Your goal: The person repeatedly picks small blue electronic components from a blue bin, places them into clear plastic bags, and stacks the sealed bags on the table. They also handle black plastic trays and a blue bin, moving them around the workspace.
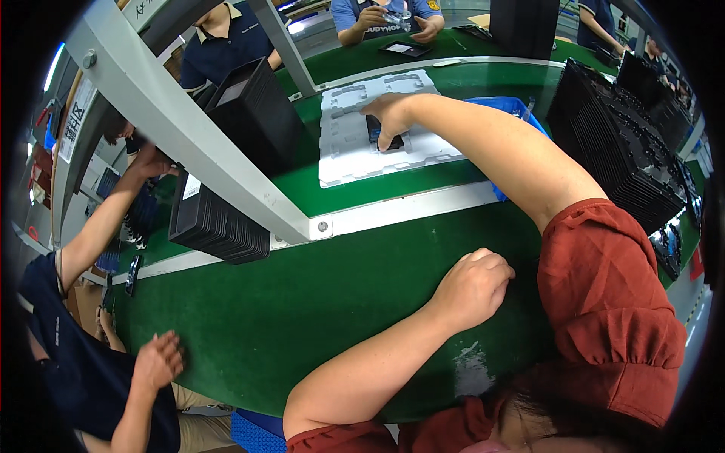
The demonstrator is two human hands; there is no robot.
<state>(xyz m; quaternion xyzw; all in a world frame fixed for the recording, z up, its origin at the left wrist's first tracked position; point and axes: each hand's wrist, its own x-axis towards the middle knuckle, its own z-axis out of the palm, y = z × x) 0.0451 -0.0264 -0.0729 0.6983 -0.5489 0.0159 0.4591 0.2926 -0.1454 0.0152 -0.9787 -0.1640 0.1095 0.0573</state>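
Observation:
My right hand reaches far across the green belt to a white moulded foam tray. Its fingers curl down onto a dark flat part that lies in one of the tray's pockets, and most of the part is hidden under the hand. My left hand rests as a closed fist on the near green surface, beside my red sleeve. Nothing shows inside the fist.
A grey metal frame beam slants across the left. Stacks of black trays stand at the right and left, with another at the back left. A blue bin sits behind my arm. A co-worker's hand rests at lower left.

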